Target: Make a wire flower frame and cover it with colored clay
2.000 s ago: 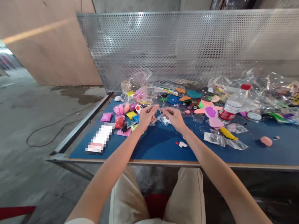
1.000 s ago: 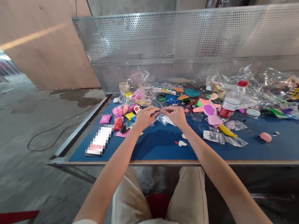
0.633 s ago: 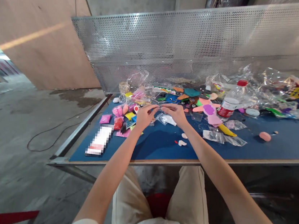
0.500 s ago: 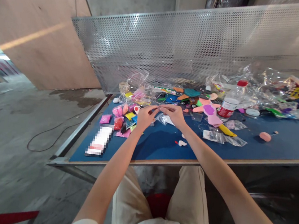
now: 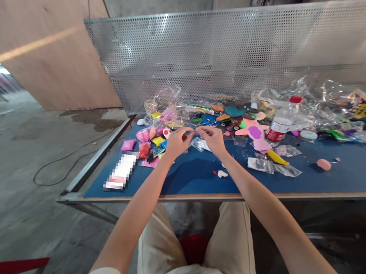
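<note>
Above the blue tabletop (image 5: 193, 185), my left hand (image 5: 179, 143) and my right hand (image 5: 212, 139) meet almost tip to tip. Each has its thumb and fingers pinched together; whatever small thing is between them is too small to name. Left of my left hand lie colourful clay packets, among them a pink packet (image 5: 128, 145), a red packet (image 5: 144, 150) and a yellow packet (image 5: 158, 141). Under my right hand is a clear plastic wrapper (image 5: 198, 144). Small white pieces (image 5: 222, 174) and a tiny red bit (image 5: 215, 172) lie nearer the front edge.
A phone-like pixelated rectangle (image 5: 121, 171) lies front left. Right of my hands are a red-capped bottle (image 5: 279, 129), a pink and purple shape (image 5: 258, 137), a yellow piece (image 5: 277, 158) and a pink lump (image 5: 324, 164). A perforated metal panel (image 5: 213, 56) stands behind the table.
My fingertips have drawn slightly apart, leaving a small gap between the two hands. The view has shifted a little; the things on the table lie as before.
</note>
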{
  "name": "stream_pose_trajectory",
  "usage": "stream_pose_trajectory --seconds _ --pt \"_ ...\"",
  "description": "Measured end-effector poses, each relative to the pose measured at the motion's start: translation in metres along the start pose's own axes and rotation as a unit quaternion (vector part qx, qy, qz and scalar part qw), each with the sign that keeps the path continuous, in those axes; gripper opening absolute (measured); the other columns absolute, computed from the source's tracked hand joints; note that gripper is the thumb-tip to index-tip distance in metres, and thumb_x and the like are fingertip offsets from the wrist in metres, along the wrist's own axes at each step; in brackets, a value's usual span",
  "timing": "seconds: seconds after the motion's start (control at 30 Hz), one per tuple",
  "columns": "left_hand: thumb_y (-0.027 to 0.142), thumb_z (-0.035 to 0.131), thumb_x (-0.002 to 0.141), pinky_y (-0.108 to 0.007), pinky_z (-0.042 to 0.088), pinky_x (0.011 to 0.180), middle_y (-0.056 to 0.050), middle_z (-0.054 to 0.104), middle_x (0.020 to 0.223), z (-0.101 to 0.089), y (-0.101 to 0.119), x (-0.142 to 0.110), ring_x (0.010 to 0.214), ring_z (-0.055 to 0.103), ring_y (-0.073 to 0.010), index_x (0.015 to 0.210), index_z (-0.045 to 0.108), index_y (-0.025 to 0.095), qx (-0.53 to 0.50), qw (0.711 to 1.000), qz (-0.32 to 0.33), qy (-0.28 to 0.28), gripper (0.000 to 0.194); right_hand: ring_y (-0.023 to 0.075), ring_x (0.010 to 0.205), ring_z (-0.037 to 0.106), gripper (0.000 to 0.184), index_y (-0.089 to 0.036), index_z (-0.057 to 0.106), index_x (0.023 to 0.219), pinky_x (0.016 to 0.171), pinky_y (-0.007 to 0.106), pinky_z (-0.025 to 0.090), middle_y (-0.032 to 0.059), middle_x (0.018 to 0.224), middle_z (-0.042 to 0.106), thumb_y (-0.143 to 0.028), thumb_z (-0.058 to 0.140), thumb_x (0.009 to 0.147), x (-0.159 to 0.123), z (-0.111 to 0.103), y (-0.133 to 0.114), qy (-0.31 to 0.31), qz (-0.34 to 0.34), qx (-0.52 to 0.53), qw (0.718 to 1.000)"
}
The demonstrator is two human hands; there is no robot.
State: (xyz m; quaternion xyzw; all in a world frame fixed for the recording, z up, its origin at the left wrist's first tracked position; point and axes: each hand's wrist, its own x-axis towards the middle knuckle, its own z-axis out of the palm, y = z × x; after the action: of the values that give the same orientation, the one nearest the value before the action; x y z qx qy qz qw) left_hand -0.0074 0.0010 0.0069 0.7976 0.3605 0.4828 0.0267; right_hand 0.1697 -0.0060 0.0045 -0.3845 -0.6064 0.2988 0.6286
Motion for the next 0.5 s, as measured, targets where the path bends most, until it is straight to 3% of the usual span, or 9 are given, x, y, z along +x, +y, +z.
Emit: stream_pose_trajectory --seconds 0.17,0.33,0.5 --pt "0.033 0.061 0.100 -0.026 0.057 0.070 -0.003 0.080 0.088 0.0000 -0.0007 -0.0007 0.069 0.074 -0.0160 0.103 0.074 0.021 0.002 1.000 -0.009 -0.016 0.017 0.0157 0.064 0.061 0.040 -0.021 0.081 0.076 0.060 0.029 0.048 0.0067 0.083 0.079 -0.060 0.079 0.070 -0.0007 -0.0003 -0.0032 -0.020 0.008 0.014 1.000" --pt "0.035 0.058 0.103 -0.027 0.057 0.072 -0.004 0.081 0.092 -0.0012 -0.0015 -0.0014 0.070 0.074 -0.0154 0.106 0.076 0.021 0.021 0.999 0.022 -0.014 0.023 0.0121 0.055 0.054 0.041 -0.021 0.080 0.074 0.053 0.028 0.047 0.0059 0.080 0.077 -0.061 0.081 0.068 -0.0007 -0.0007 -0.0056 -0.019 0.019 0.039 0.999" --pt "0.039 0.057 0.103 -0.024 0.054 0.064 -0.005 0.081 0.095 -0.0001 -0.0014 -0.0026 0.063 0.071 -0.0126 0.105 0.076 0.021 0.042 0.999 0.026 -0.008 0.026 0.0112 0.054 0.052 0.041 -0.021 0.078 0.071 0.054 0.028 0.048 0.0046 0.077 0.075 -0.061 0.084 0.066 0.0011 -0.0037 -0.0054 -0.031 0.025 0.061 0.997"
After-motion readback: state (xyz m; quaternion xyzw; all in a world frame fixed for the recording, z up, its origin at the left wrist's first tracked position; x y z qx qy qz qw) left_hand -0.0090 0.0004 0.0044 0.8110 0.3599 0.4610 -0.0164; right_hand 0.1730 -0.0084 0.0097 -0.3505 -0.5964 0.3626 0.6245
